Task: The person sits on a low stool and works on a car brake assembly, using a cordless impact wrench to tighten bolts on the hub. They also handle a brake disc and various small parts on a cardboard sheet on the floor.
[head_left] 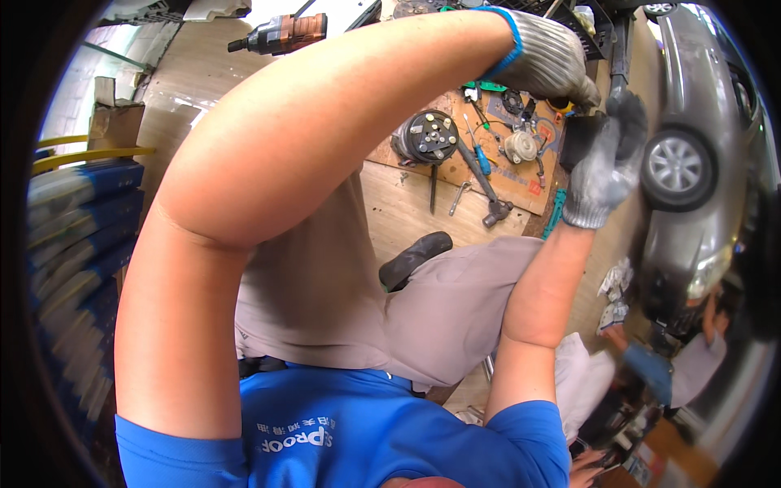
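At far left, blue-and-white packages [77, 220] are stacked beneath a yellow bar [89, 157]. An orange-and-black cordless power driver [289, 34] lies on the floor [399, 211] beyond the bare left forearm. Right of it sits a black grooved pulley [433, 138], then an open-ended wrench [459, 198] and a hammer [482, 183] whose head rests past the edge of a cardboard sheet [517, 183]. A blue-handled screwdriver [482, 160] and a pale round motor-like part [521, 146] lie on the cardboard. The gloved left hand [553, 58] reaches across, fingers curled downward above a dark block [581, 142]; whether they grip anything, I cannot tell. Just right of the block is the gloved right hand [606, 167], its fingers bent and blurred, their grasp unclear. Farther right stands a grey car [679, 73], another person [695, 362] crouching near its front.
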